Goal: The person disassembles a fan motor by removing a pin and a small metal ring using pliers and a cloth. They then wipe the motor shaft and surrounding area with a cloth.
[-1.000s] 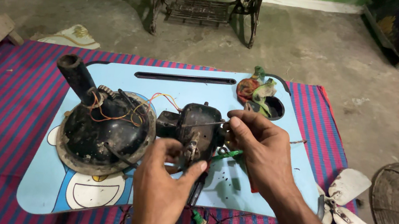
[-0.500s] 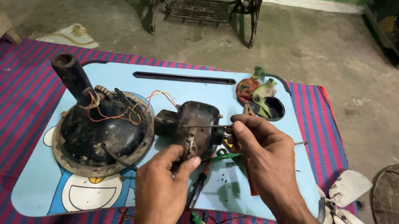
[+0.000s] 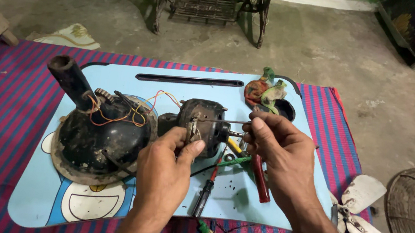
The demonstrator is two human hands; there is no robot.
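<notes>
2 hands | left hand (image 3: 166, 167) fingers pinch grimy black motor (image 3: 201, 126) | right hand (image 3: 280, 153) fingers pinch thin rod (image 3: 231, 122)

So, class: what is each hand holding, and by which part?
The left hand grips the dirty black fan motor at its front lower edge. The right hand pinches the thin metal rod by its right end.

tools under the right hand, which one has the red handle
The thick red-handled tool, lying rightmost under the right hand; the screwdriver beside it has a black handle.
</notes>
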